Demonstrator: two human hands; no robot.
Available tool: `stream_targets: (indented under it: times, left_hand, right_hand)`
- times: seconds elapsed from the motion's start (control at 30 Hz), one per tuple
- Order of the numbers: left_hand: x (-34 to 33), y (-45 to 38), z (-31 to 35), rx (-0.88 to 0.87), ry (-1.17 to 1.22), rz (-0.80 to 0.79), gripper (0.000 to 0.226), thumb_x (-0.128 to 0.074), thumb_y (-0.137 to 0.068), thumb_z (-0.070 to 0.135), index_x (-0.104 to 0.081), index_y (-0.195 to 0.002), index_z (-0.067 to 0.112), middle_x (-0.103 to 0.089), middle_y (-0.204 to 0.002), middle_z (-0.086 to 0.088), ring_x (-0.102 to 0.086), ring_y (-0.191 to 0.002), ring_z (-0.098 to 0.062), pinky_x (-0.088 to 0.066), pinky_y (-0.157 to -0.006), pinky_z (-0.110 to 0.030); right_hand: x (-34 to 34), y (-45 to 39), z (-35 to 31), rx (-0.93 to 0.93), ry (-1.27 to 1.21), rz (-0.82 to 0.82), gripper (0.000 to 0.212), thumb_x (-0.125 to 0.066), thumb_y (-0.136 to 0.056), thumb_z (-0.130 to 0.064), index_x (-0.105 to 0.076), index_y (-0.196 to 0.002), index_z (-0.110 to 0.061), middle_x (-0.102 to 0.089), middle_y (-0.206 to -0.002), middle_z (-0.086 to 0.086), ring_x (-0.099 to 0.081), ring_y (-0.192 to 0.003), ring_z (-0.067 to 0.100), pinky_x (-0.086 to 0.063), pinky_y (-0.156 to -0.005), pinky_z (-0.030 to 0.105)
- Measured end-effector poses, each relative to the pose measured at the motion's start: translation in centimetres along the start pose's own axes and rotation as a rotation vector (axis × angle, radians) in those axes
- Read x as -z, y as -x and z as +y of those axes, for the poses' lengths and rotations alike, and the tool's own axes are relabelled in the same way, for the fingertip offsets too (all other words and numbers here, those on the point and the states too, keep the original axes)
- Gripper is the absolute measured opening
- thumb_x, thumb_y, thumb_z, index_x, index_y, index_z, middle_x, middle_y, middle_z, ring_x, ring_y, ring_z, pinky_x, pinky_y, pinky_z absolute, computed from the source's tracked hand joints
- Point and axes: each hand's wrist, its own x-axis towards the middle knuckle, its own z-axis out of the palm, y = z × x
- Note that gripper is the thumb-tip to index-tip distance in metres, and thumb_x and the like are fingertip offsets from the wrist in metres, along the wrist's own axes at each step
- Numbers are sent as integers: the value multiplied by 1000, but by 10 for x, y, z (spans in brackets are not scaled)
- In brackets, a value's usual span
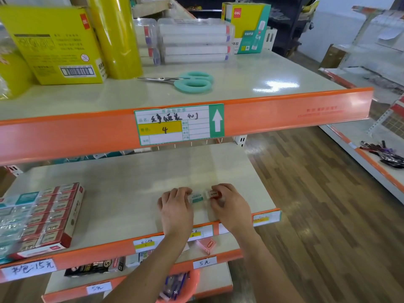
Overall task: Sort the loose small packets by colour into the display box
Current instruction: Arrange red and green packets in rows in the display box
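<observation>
The left hand [176, 207] rests on the middle cream shelf [131, 193], its curled fingers pinching a small teal-and-white packet [196, 197] at that packet's left end. The right hand [231, 206] sits just beside it, fingers curled round a small red-and-white packet [213, 194]. The two packets lie end to end, nearly touching, near the shelf's orange front edge. Well apart to the left on the same shelf stands the red cardboard display box [54, 217], open at the top, with rows of red packets on its right side and teal ones on its left. On the shelf below, under the wrists, lies a loose pink packet [206, 244]. On the upper shelf lie teal-handled scissors [185, 82], with yellow boxes [54, 44] behind them to the left.
</observation>
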Motion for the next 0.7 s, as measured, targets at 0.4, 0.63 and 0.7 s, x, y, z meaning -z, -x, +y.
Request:
stream_targets:
  times: [0.4,0.63,0.7]
  left_hand:
    - [1,-3,-3,-51,45,-147,40,-63,-83,13,-59,-120,26,-64,-111,8,-50,-113,-19,-33,-102,-35]
    - [12,-2,-4,-66,83,-132,40,-65,-82,7,-61,-117,26,-65,-106,9,-50,-108,-19,-41,-94,-36]
    - [17,0,-8,-91,110,-122,39,-65,-81,5,-63,-116,24,-66,-103,7,-51,-106,-20,-47,-88,-39]
  right_hand:
    - [3,-1,-1,-31,-30,-13,33,-63,-92,-41,-61,-123,-33,-60,-116,-18,-58,-72,1,-36,-62,8]
    - [7,2,-5,-28,-88,-11,32,-68,-88,-45,-62,-119,-38,-62,-110,-22,-58,-72,-2,-45,-65,13]
    - [8,2,-6,-15,-117,-18,33,-72,-86,-43,-64,-117,-37,-63,-107,-22,-57,-73,-2,-45,-65,11]
